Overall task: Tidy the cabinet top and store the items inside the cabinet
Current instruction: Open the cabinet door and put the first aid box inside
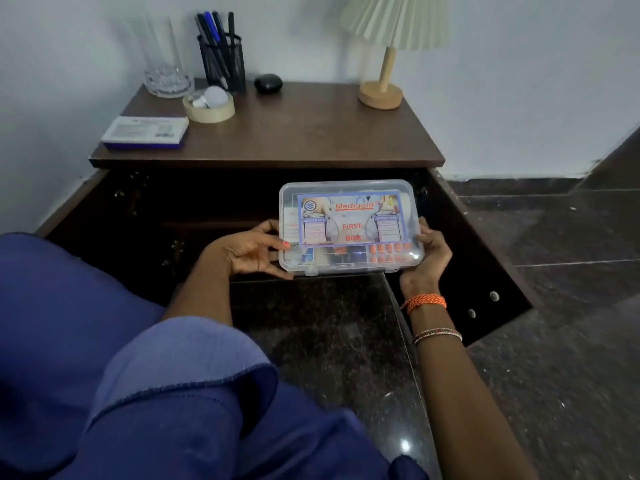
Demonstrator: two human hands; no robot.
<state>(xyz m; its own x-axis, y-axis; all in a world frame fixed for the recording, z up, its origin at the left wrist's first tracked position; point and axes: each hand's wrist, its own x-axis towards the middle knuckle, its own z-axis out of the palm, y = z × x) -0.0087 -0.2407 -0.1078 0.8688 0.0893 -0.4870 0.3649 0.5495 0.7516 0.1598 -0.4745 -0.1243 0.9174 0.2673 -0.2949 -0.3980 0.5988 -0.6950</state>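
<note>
A clear plastic first aid box (pixel 349 225) with a blue and red label is held level in front of the open dark cabinet (pixel 173 209). My left hand (pixel 247 252) grips its left end and my right hand (pixel 431 256) grips its right end. On the brown cabinet top (pixel 294 133) lie a flat blue-edged box (pixel 145 131), a tape roll (pixel 209 110) with a white bulb (pixel 214 97) in it, a black mesh pen holder (pixel 221 62), a glass vase (pixel 166 60), a black oval case (pixel 268 83) and a wooden lamp (pixel 384 81).
Both cabinet doors stand open: the right door (pixel 485 271) swings out over the dark stone floor (pixel 571 341), the left door edge (pixel 69 202) sits near the white wall. My blue-clothed knee (pixel 86 341) fills the lower left.
</note>
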